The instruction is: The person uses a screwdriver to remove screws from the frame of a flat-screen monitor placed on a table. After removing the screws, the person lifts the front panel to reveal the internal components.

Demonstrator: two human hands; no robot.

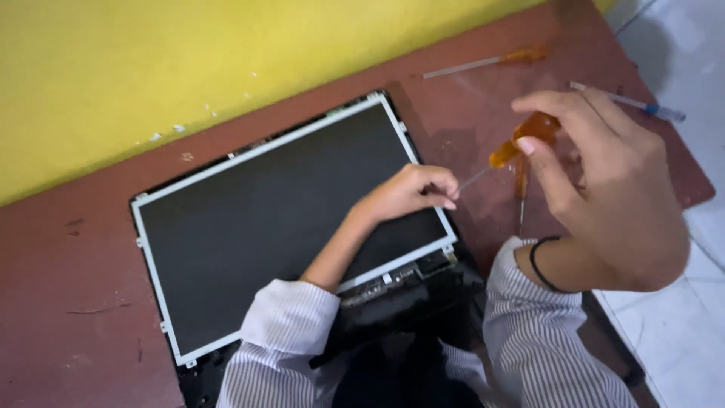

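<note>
Two hands at work over a bare laptop screen panel (279, 219) — dark face, silver metal frame — lying flat on a reddish-brown table (68, 302). Nearest: striped sleeves and the black laptop body (400, 310) at the panel's lower right corner. Right hand (604, 196) is raised above the table, fingers pinched shut on the amber handle of a screwdriver (521, 143), shaft angled down-left toward the panel's right edge. Left hand (411, 193) rests on that right edge, fingertips curled together by the screwdriver tip (cannot tell if they pinch anything). Farther back — a second amber-handled screwdriver (483, 64) and a blue-capped pen (630, 102) on the table, well apart from the panel. Yellow wall (189, 60) behind.
</note>
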